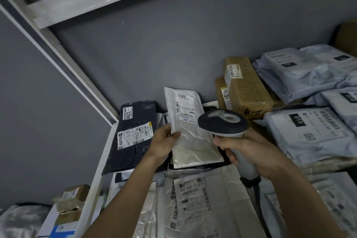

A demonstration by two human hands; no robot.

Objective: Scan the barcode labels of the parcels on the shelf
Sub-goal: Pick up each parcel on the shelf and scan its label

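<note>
My left hand (164, 142) pinches the left edge of a flat silver mailer (190, 135) and holds it up over the shelf; its white barcode label (184, 107) faces me near the top. My right hand (249, 152) grips the handle of a grey-and-white barcode scanner (224, 121), whose head sits just right of the mailer, close to the label. A dark navy parcel (133, 135) with white labels leans at the left. A white paper parcel (202, 205) marked 502 602 12 815 lies below my hands.
Two brown cardboard boxes (249, 91) stand behind the scanner. Pale plastic mailers (309, 133) marked 010 pile up at the right. A white shelf post (92, 176) runs down the left, with small boxes (71, 205) on the neighbouring shelf. A grey wall lies behind.
</note>
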